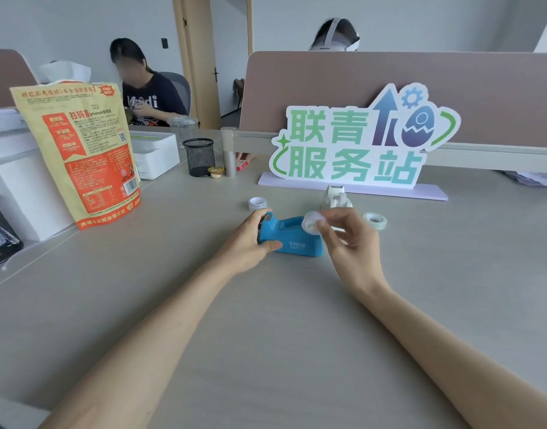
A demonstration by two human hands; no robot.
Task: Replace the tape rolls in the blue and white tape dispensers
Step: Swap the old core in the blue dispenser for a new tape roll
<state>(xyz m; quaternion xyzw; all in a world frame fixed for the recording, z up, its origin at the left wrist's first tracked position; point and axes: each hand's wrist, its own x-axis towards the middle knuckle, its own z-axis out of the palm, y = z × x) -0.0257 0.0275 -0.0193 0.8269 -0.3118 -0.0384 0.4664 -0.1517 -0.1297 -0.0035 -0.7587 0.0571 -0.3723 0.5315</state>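
The blue tape dispenser sits on the grey desk in the middle of the view. My left hand grips its cutter end, thumb on the near side. My right hand pinches a whitish tape roll just above the dispenser's back end. The white tape dispenser stands right behind, partly hidden by my right hand. A clear tape roll lies flat to the right of my right hand. Another small white roll rests to the left, behind my left hand.
A white and green sign stands behind the dispensers against a desk divider. An orange snack bag, white boxes and a black mesh cup stand at the left. Two people sit beyond the desk.
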